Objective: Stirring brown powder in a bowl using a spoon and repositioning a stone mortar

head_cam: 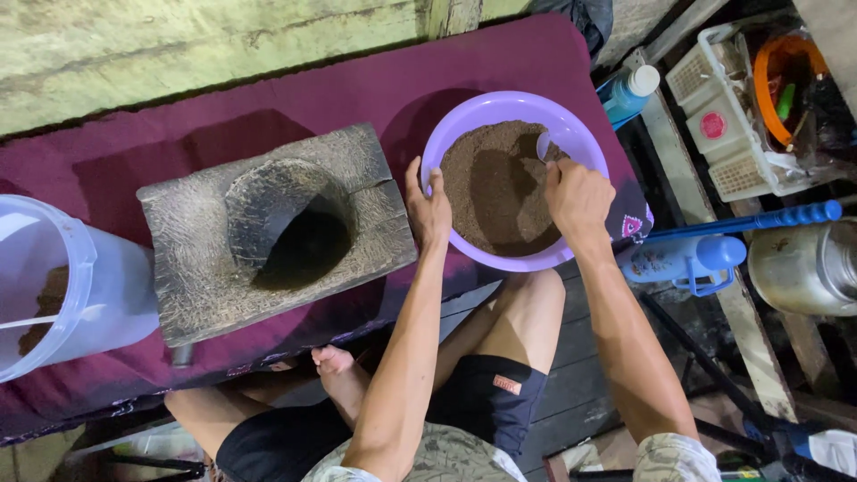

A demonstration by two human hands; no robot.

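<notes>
Maroon cloth (pixel 134 161) over plank floor, bearing a wooden mortar (pixel 277 232) and, to its right, a purple bowl (pixel 585 143) of brown powder (pixel 491 192). Left hand (pixel 430 210) grips the bowl's near-left rim. Right hand (pixel 578 198) is closed on a clear scoop (pixel 543 147) dipped in the powder.

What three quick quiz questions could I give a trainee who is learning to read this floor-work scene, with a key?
1. True or false: the left hand grips the rim of the purple bowl.
2. What does the right hand hold in the brown powder? A) a small clear scoop B) a knife C) a brush
3. What lies left of the bowl on the maroon cloth?

Key
1. True.
2. A: the scoop dips into the powder.
3. A weathered wooden block mortar with a dark hollow; beyond it stands a clear plastic tub.
</notes>
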